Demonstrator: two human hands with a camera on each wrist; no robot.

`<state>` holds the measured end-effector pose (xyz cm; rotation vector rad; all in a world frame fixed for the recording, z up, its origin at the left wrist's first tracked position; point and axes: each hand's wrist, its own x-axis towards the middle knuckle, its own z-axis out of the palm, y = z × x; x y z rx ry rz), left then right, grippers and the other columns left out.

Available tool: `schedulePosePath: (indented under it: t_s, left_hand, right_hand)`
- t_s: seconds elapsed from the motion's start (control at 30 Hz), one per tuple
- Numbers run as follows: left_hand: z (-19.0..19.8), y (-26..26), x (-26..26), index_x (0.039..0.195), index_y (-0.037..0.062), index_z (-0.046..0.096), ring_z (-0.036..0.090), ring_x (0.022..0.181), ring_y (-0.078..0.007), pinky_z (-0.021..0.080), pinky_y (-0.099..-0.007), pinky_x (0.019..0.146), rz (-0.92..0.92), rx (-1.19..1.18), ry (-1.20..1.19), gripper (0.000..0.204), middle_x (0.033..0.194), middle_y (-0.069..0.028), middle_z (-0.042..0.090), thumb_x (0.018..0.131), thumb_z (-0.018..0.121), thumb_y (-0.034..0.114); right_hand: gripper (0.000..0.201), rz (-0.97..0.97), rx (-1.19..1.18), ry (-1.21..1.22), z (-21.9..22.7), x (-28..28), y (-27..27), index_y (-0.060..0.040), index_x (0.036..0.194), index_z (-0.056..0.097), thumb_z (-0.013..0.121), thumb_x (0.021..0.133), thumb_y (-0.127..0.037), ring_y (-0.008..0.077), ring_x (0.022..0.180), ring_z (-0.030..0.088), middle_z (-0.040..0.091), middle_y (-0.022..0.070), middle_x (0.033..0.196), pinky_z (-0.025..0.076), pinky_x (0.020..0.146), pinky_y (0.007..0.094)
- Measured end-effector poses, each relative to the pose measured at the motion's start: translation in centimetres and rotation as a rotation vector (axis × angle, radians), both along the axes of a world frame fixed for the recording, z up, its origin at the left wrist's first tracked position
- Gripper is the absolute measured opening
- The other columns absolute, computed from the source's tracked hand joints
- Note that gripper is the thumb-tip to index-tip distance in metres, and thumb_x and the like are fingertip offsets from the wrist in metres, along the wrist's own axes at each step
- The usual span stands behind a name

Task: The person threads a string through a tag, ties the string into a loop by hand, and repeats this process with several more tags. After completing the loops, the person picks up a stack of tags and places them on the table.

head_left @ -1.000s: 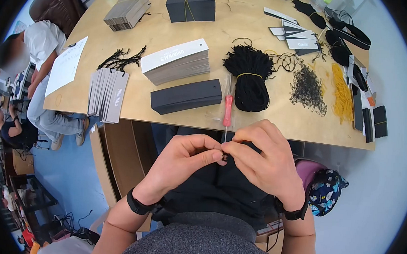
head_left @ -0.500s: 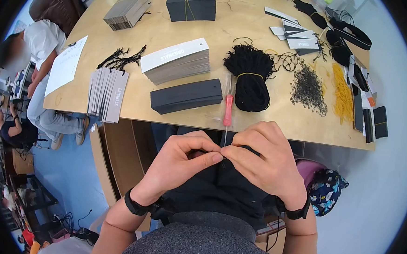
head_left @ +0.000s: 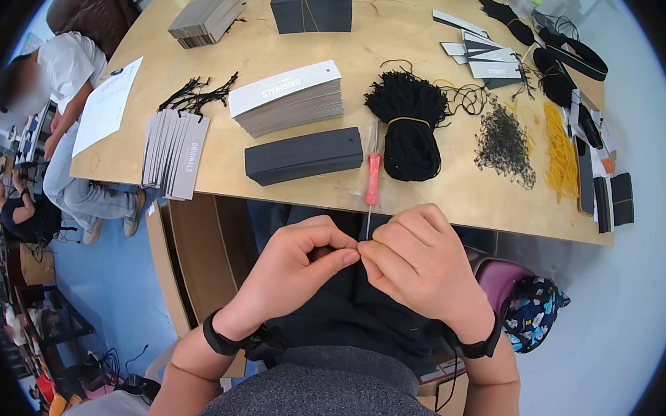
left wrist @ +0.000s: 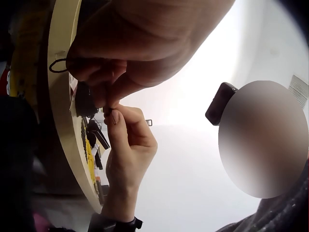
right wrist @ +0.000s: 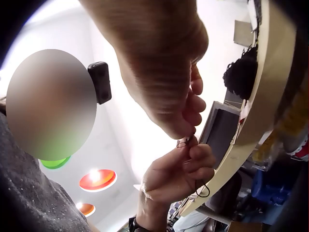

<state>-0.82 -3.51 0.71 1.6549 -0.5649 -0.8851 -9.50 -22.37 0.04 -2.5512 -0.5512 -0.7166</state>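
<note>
Fingertip to fingertip, my left hand (head_left: 295, 263) and right hand (head_left: 425, 267) meet in front of the table edge, above the lap. Both pinch a thin black cord (left wrist: 59, 65), whose loop sticks out from the left hand in the left wrist view. In the right wrist view the cord loop (right wrist: 206, 190) hangs below the left fingers, and a thin dark wire-like piece (right wrist: 182, 143) shows between the two hands' fingertips. Most of what they pinch is hidden by the fingers. Just beyond lies a pink-handled tool (head_left: 373, 181), its thin metal shaft pointing toward the hands.
On the table (head_left: 411, 49) are a bundle of black cords (head_left: 412, 156), a pile of small dark pins (head_left: 504, 146), yellow bands (head_left: 559, 157), a stack of grey tags (head_left: 290, 102), a dark tag stack (head_left: 305, 157) and corded tags (head_left: 172, 152). A person (head_left: 71, 70) sits at left.
The fingertips have drawn together and shifted slightly left. A small dark bit that showed under them a second ago is now hidden in the head view.
</note>
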Motion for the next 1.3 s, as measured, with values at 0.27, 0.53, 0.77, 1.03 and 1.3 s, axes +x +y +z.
schedulePosePath:
  t_s: [0.27,0.53,0.77,1.03,1.3]
  left_hand:
    - [-0.5,-0.7,-1.0,0.092,0.0014,0.071,0.053,0.066,-0.0096,0.040,-0.0239,0.055,0.157,-0.028,-0.652,0.011,0.081,-0.0028,0.059,0.081,0.073,0.000]
    - [-1.8,-0.6,-0.3,0.096,0.0019,0.071,0.044,0.064,-0.0025,0.034,-0.0195,0.057,0.189,-0.187,-0.145,0.008,0.082,0.0014,0.055,0.088,0.070,0.004]
    - [-1.4,-0.3,-0.4,0.100,-0.0013,0.071,0.049,0.075,-0.0051,0.038,-0.0207,0.067,0.172,-0.171,-0.064,0.011,0.087,-0.0008,0.057,0.090,0.069,0.002]
    - [-1.2,-0.5,-0.5,0.108,0.0021,0.073,0.047,0.077,-0.0050,0.038,-0.0209,0.072,0.149,-0.197,0.200,0.016,0.084,0.0030,0.054,0.094,0.066,0.008]
    - [-0.7,-0.4,-0.5,0.109,0.0027,0.073,0.045,0.079,-0.0060,0.037,-0.0217,0.074,0.141,-0.205,0.188,0.017,0.082,0.0034,0.050,0.096,0.062,0.008]
  right_hand:
    - [0.021,-0.105,0.051,0.130,0.2,0.7,0.1,-0.0060,0.087,0.063,0.073,0.068,-0.006,0.0247,0.082,0.056,0.055,0.0052,0.086,0.044,0.075,0.0361]
    - [0.027,-0.156,0.162,-0.032,0.4,-0.2,1.1,-0.0055,0.091,0.064,0.079,0.069,-0.005,0.0242,0.076,0.056,0.057,0.0048,0.086,0.043,0.069,0.0360]
    - [0.024,-0.191,0.185,-0.017,0.0,0.0,1.1,-0.0059,0.088,0.063,0.078,0.069,-0.003,0.0237,0.075,0.055,0.055,0.0045,0.083,0.043,0.068,0.0351]
    - [0.025,-0.203,0.348,0.090,0.1,0.1,0.7,-0.0067,0.080,0.057,0.072,0.062,0.002,0.0268,0.077,0.055,0.054,0.0066,0.082,0.043,0.067,0.0358]
    - [0.024,-0.227,0.398,0.118,0.1,-0.6,0.0,-0.0059,0.079,0.056,0.070,0.062,0.003,0.0290,0.076,0.054,0.053,0.0071,0.081,0.045,0.067,0.0379]
